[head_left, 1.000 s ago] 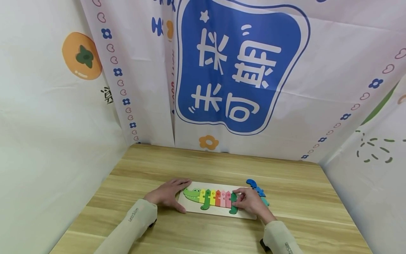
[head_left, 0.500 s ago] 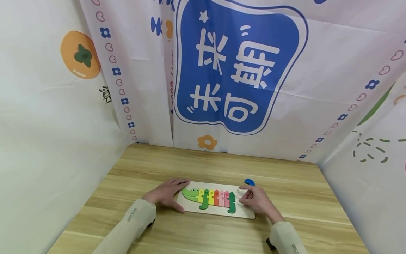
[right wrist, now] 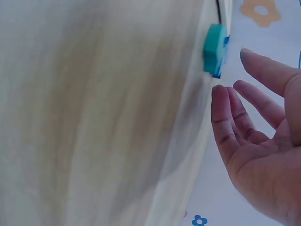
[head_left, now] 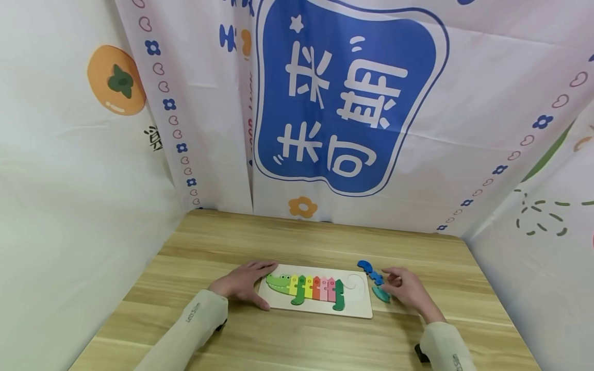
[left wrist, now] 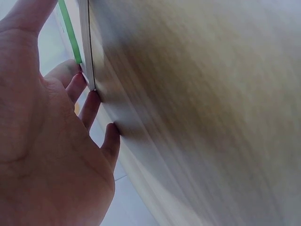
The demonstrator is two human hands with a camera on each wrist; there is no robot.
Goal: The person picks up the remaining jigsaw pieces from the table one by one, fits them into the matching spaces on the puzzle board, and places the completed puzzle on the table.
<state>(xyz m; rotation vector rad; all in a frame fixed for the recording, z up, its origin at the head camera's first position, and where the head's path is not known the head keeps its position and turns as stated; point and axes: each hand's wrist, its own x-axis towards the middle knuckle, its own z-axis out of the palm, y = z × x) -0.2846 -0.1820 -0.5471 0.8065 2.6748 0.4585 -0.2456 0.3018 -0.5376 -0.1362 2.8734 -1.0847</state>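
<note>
My left hand (head_left: 243, 284) rests at the left end of a pale wooden puzzle board (head_left: 357, 310), thumb and fingers spread along its corners. In the left wrist view the fingertips touch the board's edge (left wrist: 88, 47). Fitted crocodile pieces (head_left: 320, 289) run from a light green head to a dark green leg piece; a curled tail outline lies bare at the right. Just off the board's right end lie a teal piece (head_left: 381, 294), a blue piece (head_left: 376, 278) and a darker blue curved piece (head_left: 364, 266). Beside them hovers my right hand (head_left: 408, 291), loosely bent, holding nothing.
A wood-grain table (head_left: 278, 340) carries the board and pieces. White printed cloth (head_left: 223, 170) hangs along the table's back edge and both sides.
My right hand has drawn back from the dark green leg piece, which stays on the board, and moved right to the loose pieces. My left hand stays put.
</note>
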